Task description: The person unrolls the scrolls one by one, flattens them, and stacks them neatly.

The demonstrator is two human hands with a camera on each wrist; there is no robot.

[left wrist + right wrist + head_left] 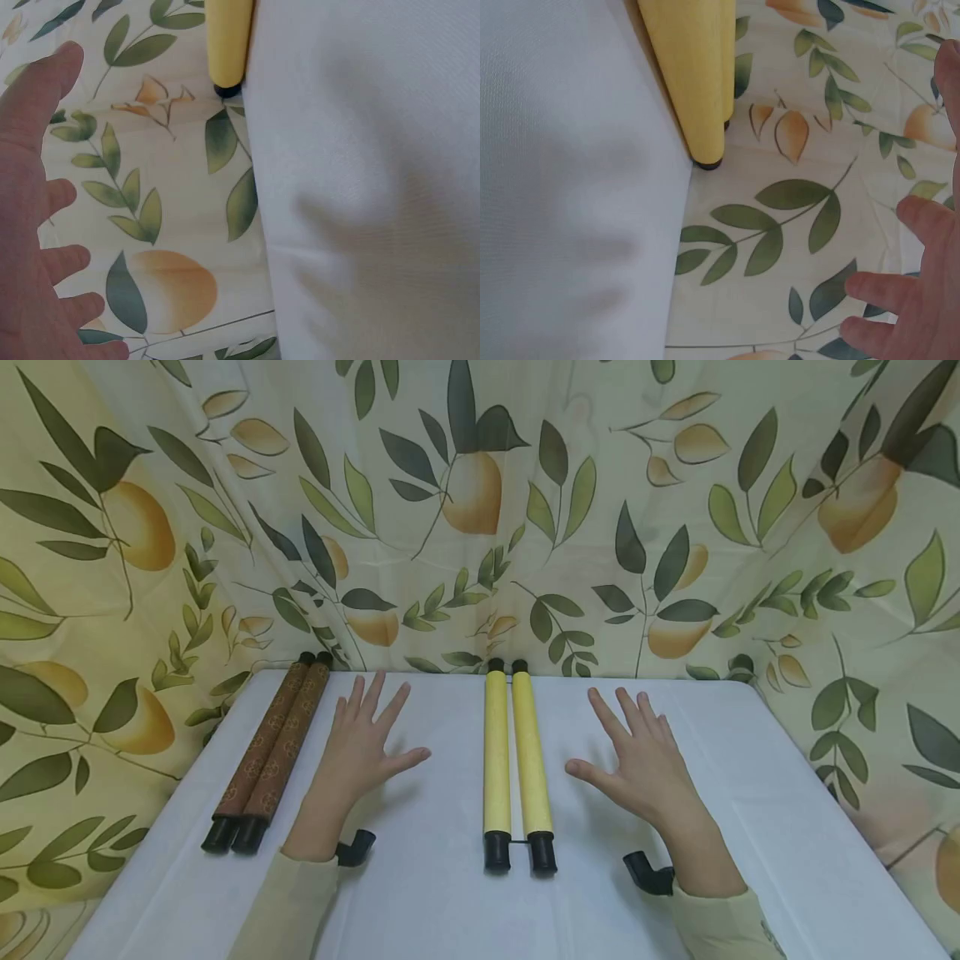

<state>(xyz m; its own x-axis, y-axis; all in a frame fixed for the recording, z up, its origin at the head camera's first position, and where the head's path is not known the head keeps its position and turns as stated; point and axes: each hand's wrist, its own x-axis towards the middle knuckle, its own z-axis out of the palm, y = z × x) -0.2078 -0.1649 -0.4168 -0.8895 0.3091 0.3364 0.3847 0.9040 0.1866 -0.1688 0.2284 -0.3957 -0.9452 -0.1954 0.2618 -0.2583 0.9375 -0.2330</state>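
Two yellow rolls (497, 752) with black end caps, like a scroll wound from both ends, lie side by side on the white table. A thin dark line joins them near their front caps. To their left my left hand (360, 760) is held over the table, fingers spread, holding nothing. My right hand (641, 768) mirrors it on their right, fingers also apart and touching nothing. In the left wrist view one yellow roll (229, 41) shows past the thumb; the right wrist view shows both yellow rolls (686, 75) at the table's far edge.
Two brown patterned rolls (288, 743) with black ends lie together along the table's left side, near my left hand. A curtain (480, 577) printed with fruit and leaves hangs behind the white table (420, 902) and along its sides.
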